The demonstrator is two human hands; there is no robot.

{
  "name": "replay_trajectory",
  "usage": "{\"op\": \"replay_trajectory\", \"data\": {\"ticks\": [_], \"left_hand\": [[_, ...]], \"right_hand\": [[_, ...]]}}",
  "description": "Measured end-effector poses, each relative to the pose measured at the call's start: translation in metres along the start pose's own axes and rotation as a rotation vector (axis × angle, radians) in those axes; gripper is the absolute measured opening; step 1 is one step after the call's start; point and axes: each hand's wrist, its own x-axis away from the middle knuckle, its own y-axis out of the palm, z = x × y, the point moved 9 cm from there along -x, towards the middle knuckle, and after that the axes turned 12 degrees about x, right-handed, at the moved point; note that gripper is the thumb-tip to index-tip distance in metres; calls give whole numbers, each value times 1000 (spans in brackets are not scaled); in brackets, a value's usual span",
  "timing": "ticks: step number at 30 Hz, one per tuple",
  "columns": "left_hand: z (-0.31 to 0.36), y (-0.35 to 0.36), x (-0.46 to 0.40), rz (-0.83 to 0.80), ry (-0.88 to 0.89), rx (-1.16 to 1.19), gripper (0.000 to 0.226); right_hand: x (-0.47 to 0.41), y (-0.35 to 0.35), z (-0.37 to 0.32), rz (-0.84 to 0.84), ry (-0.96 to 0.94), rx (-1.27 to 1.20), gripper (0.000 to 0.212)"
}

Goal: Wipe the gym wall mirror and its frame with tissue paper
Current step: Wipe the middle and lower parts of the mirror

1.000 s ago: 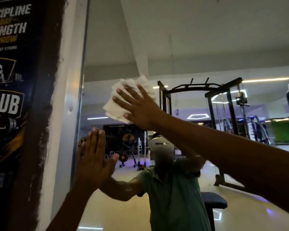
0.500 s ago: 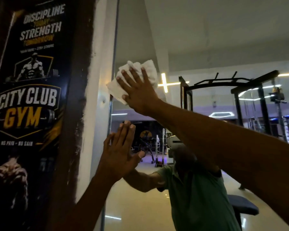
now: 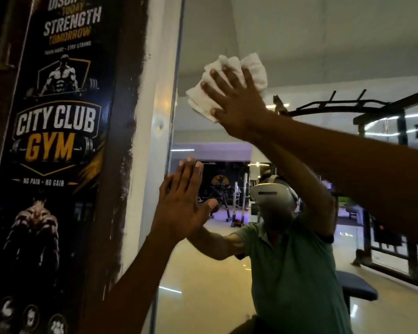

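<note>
Two hands are up against the mirror (image 3: 299, 56), each doing a different job. In the upper middle of the frame the right hand (image 3: 237, 102) lies flat with fingers spread straight, pressing a folded wad of white tissue paper (image 3: 237, 66) onto the glass; the wad sticks out above and to the left of the fingers, so the palm drives it while the paper does the rubbing. Lower, left of centre, the left hand (image 3: 181, 206) rests open on the glass with fingers together and pointing up, thumb out to the right, carrying nothing; it looks placed there to brace the body while the other arm reaches high. Just left of both hands runs the thin vertical frame (image 3: 173, 112) at the mirror's edge, and the tissue is near it but not on it. Beyond that, a pale strip of wall (image 3: 152, 116) and a dark gym poster (image 3: 56, 131) fill the left of the frame. Judging by this, the wipe is working the upper glass close to the edge, with the frame itself likely yet to be done.
</note>
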Motion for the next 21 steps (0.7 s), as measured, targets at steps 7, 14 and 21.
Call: {"op": "replay_trajectory", "data": {"ticks": [7,14,21], "left_hand": [[-13,6,65,-44,-186,-83,90],[-38,6,92,-164,-112,-194,89],[-46,12,93,-167,-89,-208,91]], "right_hand": [[73,6,-116,44,-183,-78,66],[132,9,-117,28,-434,-89,68],[52,8,-65,5,-42,-50,68]]}}
